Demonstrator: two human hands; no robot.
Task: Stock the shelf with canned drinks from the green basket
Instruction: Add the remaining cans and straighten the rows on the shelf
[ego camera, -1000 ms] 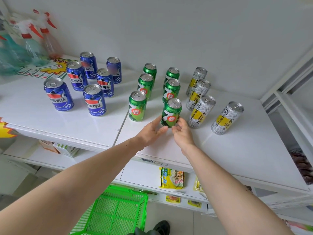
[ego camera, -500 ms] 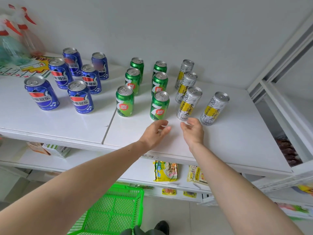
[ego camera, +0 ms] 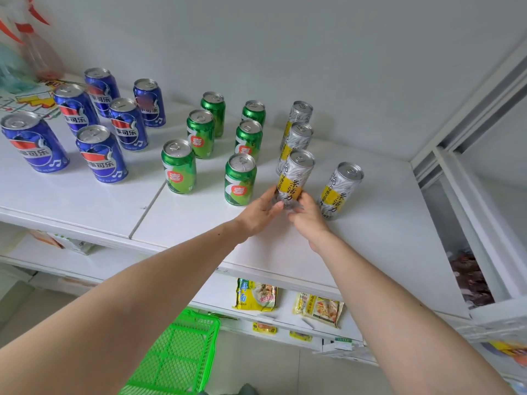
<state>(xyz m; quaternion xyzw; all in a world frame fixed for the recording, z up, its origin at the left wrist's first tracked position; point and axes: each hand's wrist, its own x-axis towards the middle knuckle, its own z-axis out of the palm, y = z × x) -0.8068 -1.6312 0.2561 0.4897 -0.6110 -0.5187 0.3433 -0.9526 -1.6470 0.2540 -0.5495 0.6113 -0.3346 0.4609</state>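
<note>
On the white shelf (ego camera: 370,252) stand several blue cans (ego camera: 99,155) at the left, several green cans (ego camera: 239,181) in the middle and tall silver-and-yellow cans at the right. Both my hands hold the base of the front silver can (ego camera: 295,175) in the left silver row: my left hand (ego camera: 261,212) on its left side, my right hand (ego camera: 308,216) on its right side. Another silver can (ego camera: 339,189) stands alone just to the right. The green basket (ego camera: 176,357) sits on the floor below, with no cans visible in the part shown.
Spray bottles (ego camera: 34,47) stand at the shelf's far left corner. Noodle packets (ego camera: 255,295) lie on the lower shelf. A white shelf frame (ego camera: 470,195) rises at the right. Open shelf surface lies in front of the cans and to the right.
Both hands left the front green can, moved right and now hold the base of the front silver can. The camera view shifted right.
</note>
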